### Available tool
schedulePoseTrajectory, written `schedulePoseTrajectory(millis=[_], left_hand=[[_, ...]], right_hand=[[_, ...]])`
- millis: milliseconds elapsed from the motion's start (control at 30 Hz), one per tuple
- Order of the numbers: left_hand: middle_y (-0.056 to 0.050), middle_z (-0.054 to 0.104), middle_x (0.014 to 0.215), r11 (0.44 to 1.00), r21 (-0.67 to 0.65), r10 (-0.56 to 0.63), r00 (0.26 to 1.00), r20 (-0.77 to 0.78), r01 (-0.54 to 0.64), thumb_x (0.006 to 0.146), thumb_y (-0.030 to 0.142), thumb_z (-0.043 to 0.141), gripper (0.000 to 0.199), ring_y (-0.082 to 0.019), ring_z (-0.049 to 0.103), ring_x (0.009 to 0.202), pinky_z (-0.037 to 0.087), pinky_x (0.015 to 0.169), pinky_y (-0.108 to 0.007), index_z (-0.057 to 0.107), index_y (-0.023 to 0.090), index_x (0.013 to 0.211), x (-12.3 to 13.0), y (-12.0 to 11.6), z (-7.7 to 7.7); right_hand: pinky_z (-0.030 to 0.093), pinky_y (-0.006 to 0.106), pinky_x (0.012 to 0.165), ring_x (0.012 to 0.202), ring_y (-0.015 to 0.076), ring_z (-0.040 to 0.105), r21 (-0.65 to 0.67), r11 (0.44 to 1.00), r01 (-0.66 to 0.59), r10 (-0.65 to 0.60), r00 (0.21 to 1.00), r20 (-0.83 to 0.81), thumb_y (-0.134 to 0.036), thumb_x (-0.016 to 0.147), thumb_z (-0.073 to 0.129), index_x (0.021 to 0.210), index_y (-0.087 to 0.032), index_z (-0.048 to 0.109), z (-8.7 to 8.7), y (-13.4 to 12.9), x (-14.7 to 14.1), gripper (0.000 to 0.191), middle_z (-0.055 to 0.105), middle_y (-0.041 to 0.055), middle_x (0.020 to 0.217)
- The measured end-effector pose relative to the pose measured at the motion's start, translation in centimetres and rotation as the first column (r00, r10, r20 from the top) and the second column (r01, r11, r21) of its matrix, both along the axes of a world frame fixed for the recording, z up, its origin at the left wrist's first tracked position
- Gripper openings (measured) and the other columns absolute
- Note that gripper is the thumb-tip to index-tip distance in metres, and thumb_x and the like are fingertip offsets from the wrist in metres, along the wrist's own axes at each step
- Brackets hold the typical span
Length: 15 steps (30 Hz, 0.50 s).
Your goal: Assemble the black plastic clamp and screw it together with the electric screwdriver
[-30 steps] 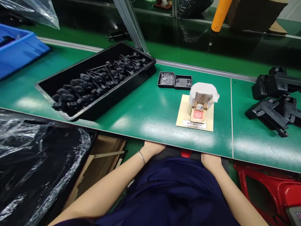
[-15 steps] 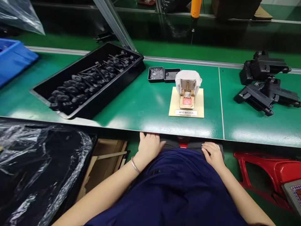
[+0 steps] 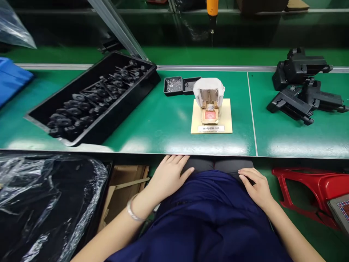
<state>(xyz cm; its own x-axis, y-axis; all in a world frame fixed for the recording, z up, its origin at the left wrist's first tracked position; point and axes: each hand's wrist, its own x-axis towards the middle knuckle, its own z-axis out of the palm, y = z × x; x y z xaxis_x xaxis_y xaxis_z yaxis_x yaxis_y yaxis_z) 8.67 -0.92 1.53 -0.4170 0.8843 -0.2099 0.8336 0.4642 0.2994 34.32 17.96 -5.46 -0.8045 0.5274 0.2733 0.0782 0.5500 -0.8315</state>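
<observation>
My left hand (image 3: 169,175) is at the table's front edge, palm down, thumb apart from the fingers, holding nothing. On my thigh at the right rests my right hand (image 3: 255,185), its thumb a little away from the fingers, also without any object. Beyond the edge stands a fixture (image 3: 209,105) with a white wrapped top and a pink pad, on a cream base plate (image 3: 227,116) with a printed label. Two small black trays (image 3: 172,86) lie behind it to the left; the left one holds small metal parts.
A long black bin (image 3: 117,112) of black parts lies left on the green table (image 3: 163,134). Several black devices (image 3: 293,103) are at right. An orange screwdriver (image 3: 212,8) hangs above. Below are a red stool (image 3: 313,182) and a plastic-covered black box (image 3: 40,203).
The view has shifted slightly. My left hand shows larger and nearer to me, its fingertips still by the table edge. My right hand stays on my thigh.
</observation>
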Motion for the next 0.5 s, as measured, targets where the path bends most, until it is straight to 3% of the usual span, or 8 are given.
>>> schedulePoseTrajectory(millis=[133,233,367,500], left_hand=[[-0.007,0.065,0.131,0.994,0.079,-0.092,0.951,0.295,0.072,0.099,0.053,0.043,0.049,-0.024,0.060,0.122,0.050,0.108,-0.039,0.062,0.021,0.131,-1.3,-1.3,1.5],[-0.004,0.071,0.120,0.989,0.148,-0.055,0.864,0.501,-0.023,0.099,0.045,0.048,0.035,-0.020,0.065,0.114,0.053,0.105,-0.032,0.071,0.024,0.117,-0.8,-1.4,2.0],[-0.005,0.073,0.114,0.981,0.144,0.003,0.744,0.669,-0.133,0.097,0.041,0.054,0.029,-0.022,0.068,0.108,0.054,0.102,-0.034,0.075,0.024,0.106,-0.5,-1.5,1.4],[-0.005,0.075,0.102,0.993,0.112,-0.080,0.492,0.867,-0.035,0.099,0.039,0.053,0.028,-0.024,0.068,0.108,0.044,0.114,-0.043,0.077,0.024,0.096,-1.3,-2.7,2.4]], right_hand=[[0.054,0.034,0.085,0.095,0.0198,0.065,-0.165,0.974,-0.154,0.159,0.987,0.017,-0.020,0.103,0.057,0.106,-0.023,0.070,4.9,-0.4,-1.2,0.014,0.069,0.0036,0.104],[0.053,0.037,0.089,0.099,0.0221,0.064,-0.224,0.936,-0.270,0.294,0.952,0.082,-0.031,0.105,0.053,0.111,-0.020,0.070,6.2,-0.7,-3.6,0.021,0.069,0.0070,0.108],[0.051,0.042,0.100,0.111,0.0247,0.061,-0.206,0.921,-0.332,0.380,0.883,0.276,-0.032,0.107,0.047,0.122,-0.017,0.068,5.1,-0.6,-7.0,0.030,0.066,0.0088,0.119],[0.052,0.039,0.100,0.111,0.0232,0.064,-0.180,0.895,-0.407,0.445,0.801,0.400,-0.021,0.101,0.055,0.107,-0.028,0.075,2.4,1.3,-7.7,0.022,0.070,0.0004,0.113]])
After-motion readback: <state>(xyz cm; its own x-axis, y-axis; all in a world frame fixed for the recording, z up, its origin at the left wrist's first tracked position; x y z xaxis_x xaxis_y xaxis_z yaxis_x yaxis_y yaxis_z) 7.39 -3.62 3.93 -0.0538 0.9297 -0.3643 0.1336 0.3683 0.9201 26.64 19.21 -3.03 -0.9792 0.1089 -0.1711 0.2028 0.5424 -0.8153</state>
